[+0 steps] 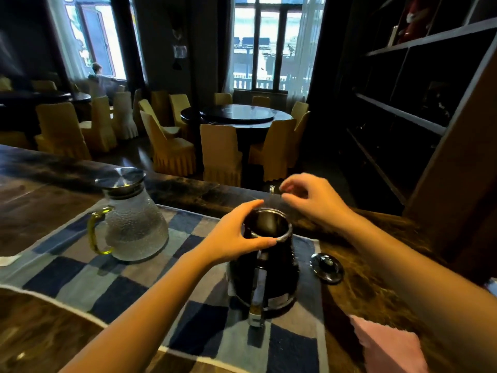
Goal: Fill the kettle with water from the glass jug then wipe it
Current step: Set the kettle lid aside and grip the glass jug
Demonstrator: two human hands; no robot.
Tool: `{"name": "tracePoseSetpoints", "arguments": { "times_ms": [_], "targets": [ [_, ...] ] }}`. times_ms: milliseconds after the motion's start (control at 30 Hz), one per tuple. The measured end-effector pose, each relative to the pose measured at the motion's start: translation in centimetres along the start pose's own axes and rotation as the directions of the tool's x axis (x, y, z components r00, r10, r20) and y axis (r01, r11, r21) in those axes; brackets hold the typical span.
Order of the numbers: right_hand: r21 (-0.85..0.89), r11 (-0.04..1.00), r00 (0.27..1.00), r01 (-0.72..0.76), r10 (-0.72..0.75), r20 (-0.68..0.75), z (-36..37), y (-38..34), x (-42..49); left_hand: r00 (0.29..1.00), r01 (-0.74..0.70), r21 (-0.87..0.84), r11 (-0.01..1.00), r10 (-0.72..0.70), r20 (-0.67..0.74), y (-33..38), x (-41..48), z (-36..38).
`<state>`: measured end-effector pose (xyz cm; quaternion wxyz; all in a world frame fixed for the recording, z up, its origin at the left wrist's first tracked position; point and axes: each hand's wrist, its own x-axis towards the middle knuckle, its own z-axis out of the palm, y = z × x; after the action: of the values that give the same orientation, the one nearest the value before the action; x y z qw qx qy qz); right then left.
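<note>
A dark metal kettle (269, 273) stands on the checked blue mat (113, 286), its top open and its handle pointing towards me. My left hand (236, 235) grips the kettle's rim with thumb and fingers. Just beyond the kettle hovers my right hand (309, 200), fingers loosely curled and holding nothing that I can see. The kettle's lid (326, 267) lies on the wooden counter to the right. A textured glass jug (134, 224) with a steel lid and yellow handle stands on the mat to the left, partly filled with water. A pink cloth (387, 345) lies at the lower right.
The wooden counter (40, 211) runs across the view, its far edge just behind the kettle. Dark shelving (403, 103) rises at the right. Beyond the counter are round tables and covered chairs (220, 154); a person stands at a far window.
</note>
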<state>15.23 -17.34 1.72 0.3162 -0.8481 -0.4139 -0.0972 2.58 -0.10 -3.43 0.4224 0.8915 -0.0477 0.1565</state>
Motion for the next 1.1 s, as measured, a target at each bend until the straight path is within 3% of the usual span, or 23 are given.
{"name": "tracePoseSetpoints", "arguments": {
  "times_ms": [200, 367, 500, 633, 733, 833, 967, 1100],
  "targets": [
    [0.284, 0.941, 0.983, 0.183, -0.183, -0.028, 1.6, -10.5, 4.5, 0.983, 0.031, 0.020, 0.999, -0.026, -0.184, -3.2, -2.4, -6.5],
    [0.499, 0.863, 0.968, 0.078, -0.185, 0.169, 6.8, -16.9, 7.6, 0.893, -0.047, 0.115, 0.992, 0.093, -0.440, -6.2, -6.7, -14.1],
    [0.482, 0.876, 0.939, -0.014, -0.154, 0.308, 12.6, -19.9, 8.5, 0.807, -0.132, 0.174, 0.976, 0.208, -0.552, -9.4, -8.7, -20.7],
    [0.380, 0.925, 0.935, -0.019, -0.118, 0.335, 18.4, -21.5, 8.5, 0.768, -0.119, 0.032, 0.992, 0.112, -0.630, -15.1, -8.7, -25.6],
    [0.318, 0.947, 0.952, -0.041, -0.060, 0.301, 21.6, -22.1, 8.4, 0.840, -0.002, -0.163, 0.987, -0.087, -0.536, -19.8, -8.1, -26.8],
    [0.316, 0.945, 0.964, -0.085, -0.003, 0.267, 23.8, -22.6, 8.0, 0.904, 0.132, -0.250, 0.959, -0.220, -0.367, -23.1, -6.9, -26.7],
    [0.392, 0.909, 0.981, -0.142, 0.077, 0.179, 25.7, -23.5, 7.4, 0.945, 0.246, -0.286, 0.926, -0.295, -0.143, -24.7, -5.3, -25.3],
    [0.482, 0.852, 0.979, -0.205, 0.172, 0.113, 27.6, -25.0, 6.9, 0.961, 0.260, -0.369, 0.893, -0.276, 0.007, -25.0, -3.5, -23.7]
  ]
}}
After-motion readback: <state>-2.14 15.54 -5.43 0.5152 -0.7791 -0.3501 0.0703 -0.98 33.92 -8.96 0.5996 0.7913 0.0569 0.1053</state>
